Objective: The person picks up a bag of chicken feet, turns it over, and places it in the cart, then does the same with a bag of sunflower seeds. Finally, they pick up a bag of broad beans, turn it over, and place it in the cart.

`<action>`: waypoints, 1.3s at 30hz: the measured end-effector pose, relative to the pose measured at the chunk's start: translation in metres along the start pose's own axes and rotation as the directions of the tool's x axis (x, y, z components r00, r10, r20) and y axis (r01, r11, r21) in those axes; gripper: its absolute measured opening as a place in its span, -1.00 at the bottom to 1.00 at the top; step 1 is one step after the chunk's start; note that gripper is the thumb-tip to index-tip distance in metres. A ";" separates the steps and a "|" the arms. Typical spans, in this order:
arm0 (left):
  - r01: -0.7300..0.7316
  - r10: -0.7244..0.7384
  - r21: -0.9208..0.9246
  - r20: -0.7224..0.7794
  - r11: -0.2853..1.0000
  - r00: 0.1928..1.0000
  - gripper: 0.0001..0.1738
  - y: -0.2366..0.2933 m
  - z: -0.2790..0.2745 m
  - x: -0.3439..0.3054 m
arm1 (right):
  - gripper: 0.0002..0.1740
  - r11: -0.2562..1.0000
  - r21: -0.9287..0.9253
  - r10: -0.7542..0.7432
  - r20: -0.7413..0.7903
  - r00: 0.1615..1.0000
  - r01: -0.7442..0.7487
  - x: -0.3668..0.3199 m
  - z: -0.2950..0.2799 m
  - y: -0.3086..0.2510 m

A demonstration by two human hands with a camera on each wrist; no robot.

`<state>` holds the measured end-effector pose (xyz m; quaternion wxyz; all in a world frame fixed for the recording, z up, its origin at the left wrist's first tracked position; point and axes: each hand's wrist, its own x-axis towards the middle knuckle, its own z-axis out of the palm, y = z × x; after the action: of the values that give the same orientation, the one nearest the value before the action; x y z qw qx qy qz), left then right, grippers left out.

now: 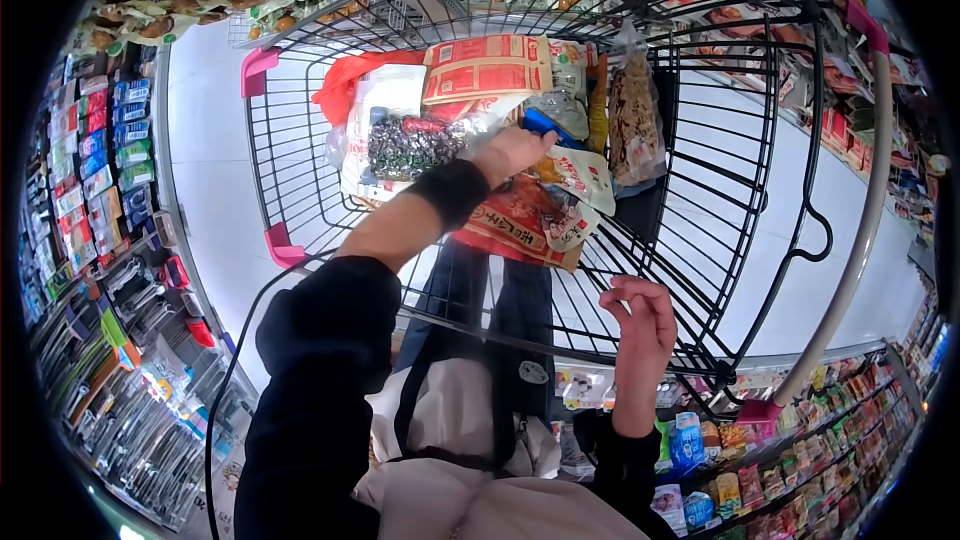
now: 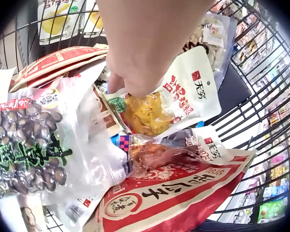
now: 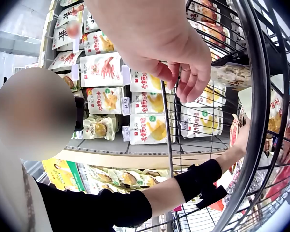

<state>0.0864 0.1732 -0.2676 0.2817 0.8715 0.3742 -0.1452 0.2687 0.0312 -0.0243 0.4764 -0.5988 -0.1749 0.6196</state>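
Note:
My left hand [image 1: 512, 154] reaches down into the wire shopping cart [image 1: 690, 155], among the food packets. Its fingers are bent at the upper edge of a white pouch with a window of yellow chicken [image 2: 150, 113]; whether they grip it I cannot tell. A blue packet [image 1: 545, 124] shows right by those fingertips. Below the pouch lie a clear-fronted snack pouch [image 2: 159, 151] and a red-and-tan melon seed bag [image 2: 174, 186]. A clear bag of dark seeds [image 2: 24, 140] sits to the left. My right hand [image 1: 642, 328] hovers by the cart's near side, fingers loosely bent, holding nothing.
Red-and-tan packets [image 1: 487, 70], a red bag [image 1: 345, 80] and a clear bag of dried food [image 1: 633, 110] fill more of the cart. Its handle [image 1: 868, 200] is on the right. Shelves of pouches [image 3: 104, 70] and snack racks [image 1: 800, 450] stand around it.

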 end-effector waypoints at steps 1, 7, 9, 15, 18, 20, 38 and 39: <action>0.021 -0.020 0.012 -0.040 1.000 0.999 -0.69 0.002 0.005 0.000 | -0.85 1.000 0.014 -0.003 0.004 1.000 0.003 0.000 -0.001 0.002; -0.171 0.169 0.114 0.028 0.979 0.985 -0.70 0.017 0.022 -0.003 | -0.85 1.000 0.003 0.012 0.018 1.000 -0.012 0.000 0.002 0.004; -0.207 0.201 0.165 0.055 0.964 0.978 -0.69 0.029 0.020 -0.015 | -0.85 1.000 -0.009 0.006 0.020 1.000 -0.006 0.000 0.003 0.004; -0.064 0.069 0.086 -0.055 0.994 0.996 -0.74 0.027 0.036 -0.007 | -0.84 1.000 -0.014 0.014 0.046 0.999 -0.013 0.003 0.010 0.004; -0.016 0.016 0.034 -0.005 0.999 1.000 -0.73 0.029 0.038 0.013 | -0.84 1.000 -0.011 0.017 0.046 0.999 -0.017 0.003 0.011 0.002; -0.049 0.048 0.040 0.020 0.998 0.999 -0.75 0.034 0.039 0.019 | -0.84 1.000 -0.017 0.020 0.028 0.999 -0.020 0.002 0.012 -0.002; -0.477 0.398 0.615 0.273 0.627 0.876 -0.87 -0.056 0.099 0.012 | -0.87 1.000 0.010 0.025 -0.029 0.999 -0.025 0.001 -0.002 -0.008; -0.453 0.385 0.587 0.246 0.671 0.889 -0.87 -0.049 0.085 0.007 | -0.87 1.000 0.019 0.026 -0.030 0.999 -0.025 0.001 -0.002 -0.008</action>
<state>0.0516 0.1532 -0.3572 0.0182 0.9681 0.0787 -0.2370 0.2735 0.0349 -0.0190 0.4766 -0.6060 -0.1543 0.6179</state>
